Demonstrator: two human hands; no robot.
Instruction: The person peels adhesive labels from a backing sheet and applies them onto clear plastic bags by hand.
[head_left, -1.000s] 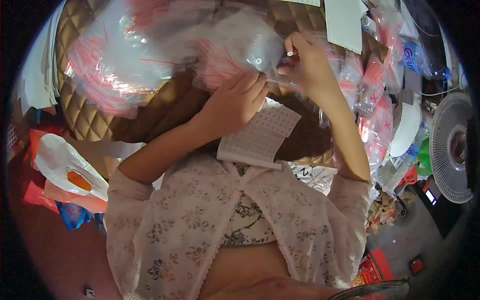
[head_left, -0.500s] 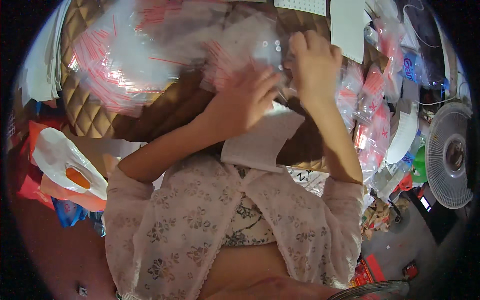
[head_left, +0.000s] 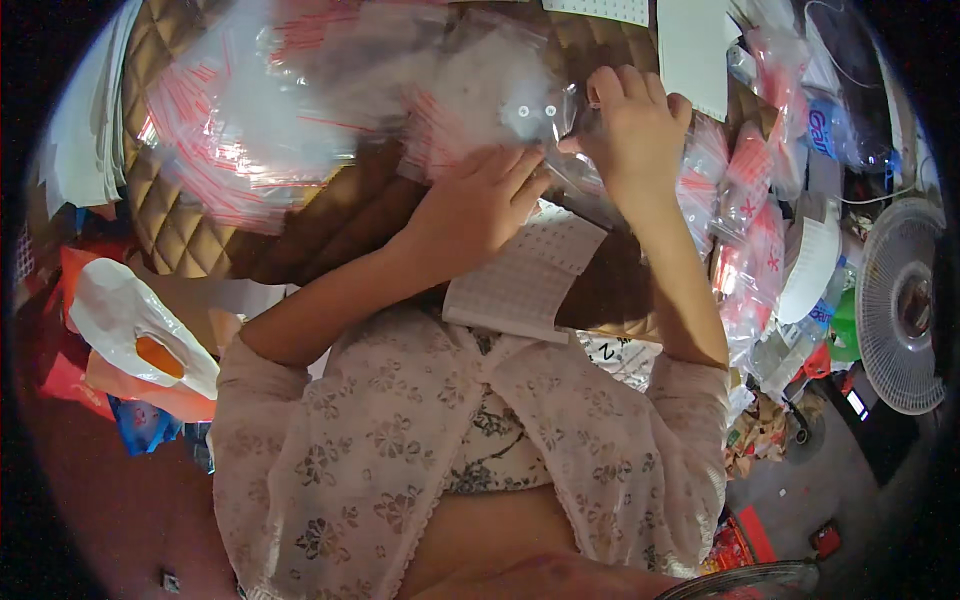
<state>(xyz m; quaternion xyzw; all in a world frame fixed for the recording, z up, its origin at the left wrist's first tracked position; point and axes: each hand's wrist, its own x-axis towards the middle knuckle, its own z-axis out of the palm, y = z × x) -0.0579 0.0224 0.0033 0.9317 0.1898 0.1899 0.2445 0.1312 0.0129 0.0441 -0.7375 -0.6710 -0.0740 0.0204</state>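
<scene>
Far left we've got a white bag (head_left: 135, 320) with an orange patch, lying off the table edge on a pile of red stuff. Above it, the quilted table (head_left: 175, 225) is mostly buried under a heap of clear zip bags (head_left: 260, 110) with red strips, so hardly any bare surface shows there.

Our left hand (head_left: 480, 205) lies flat with fingers spread, pressing on the near edge of one small clear bag (head_left: 520, 110), not closed around anything. A gridded sheet (head_left: 525, 275) lies just under our wrist, hanging toward our lap.

Our right hand (head_left: 635, 125) is curled up, pinching the right edge of that same bag; both hands almost touch.

Right of that it's crammed: more packets (head_left: 750, 240) crowd the table's edge, and a white fan (head_left: 905, 305) stands on the floor beyond.
</scene>
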